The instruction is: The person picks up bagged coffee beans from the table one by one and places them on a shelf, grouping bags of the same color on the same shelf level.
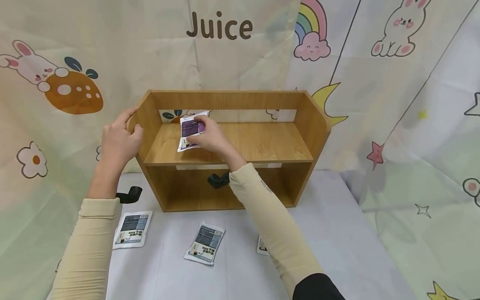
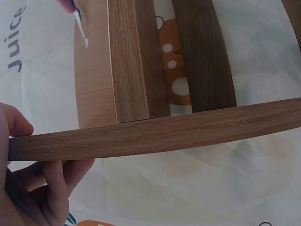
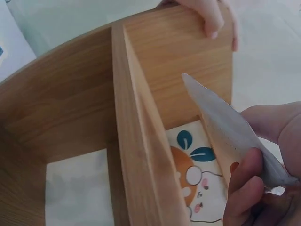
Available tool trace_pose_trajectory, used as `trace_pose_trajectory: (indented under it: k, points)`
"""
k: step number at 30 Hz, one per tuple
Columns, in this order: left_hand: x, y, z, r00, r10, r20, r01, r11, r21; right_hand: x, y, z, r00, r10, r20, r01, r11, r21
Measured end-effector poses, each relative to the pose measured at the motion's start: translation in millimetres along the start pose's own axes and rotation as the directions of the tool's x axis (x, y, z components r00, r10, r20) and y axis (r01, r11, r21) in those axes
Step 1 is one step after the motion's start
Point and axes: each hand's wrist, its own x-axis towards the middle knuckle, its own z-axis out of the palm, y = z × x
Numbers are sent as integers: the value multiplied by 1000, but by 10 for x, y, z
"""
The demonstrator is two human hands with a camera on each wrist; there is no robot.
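A two-tier wooden shelf (image 1: 240,157) stands at the back of the table. My left hand (image 1: 119,139) grips the upper front edge of its left side panel, thumb inside and fingers outside, as the left wrist view shows. Over the left part of the upper board, my right hand (image 1: 211,135) pinches a small purple and white pouch (image 1: 190,130) between thumb and fingers. The pouch is tilted, with its printed side toward the head camera. In the right wrist view the pale back of the pouch (image 3: 230,127) shows above the board.
On the white table (image 1: 165,266) in front of the shelf lie a pouch (image 1: 133,229) at left and another pouch (image 1: 205,243) in the middle. A third pouch (image 1: 261,246) is partly hidden under my right sleeve. A printed cloth (image 1: 240,62) hangs behind the shelf.
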Motion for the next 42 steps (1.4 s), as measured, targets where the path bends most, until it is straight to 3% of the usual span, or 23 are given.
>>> trace_pose_trajectory:
  k: [8,14,27,32,42]
  points:
    - [-54,-40,-7,1000,2,0,-2,1000,10,81,109,116,996,84,18,-84,996,14]
    - [-63,-41,16,1000,2,-7,-2,1000,17,115,182,172,995,99,11,-99,995,-2]
    - [-29,-68,8,999,8,-31,-7,1000,25,206,167,260,992,123,-41,-129,966,-223]
    - [-4,-39,4,999,8,-36,-7,1000,16,224,153,223,993,113,-20,-114,944,-309]
    - [10,0,12,1000,11,-22,-11,1000,10,215,233,139,993,110,-36,-116,936,-333]
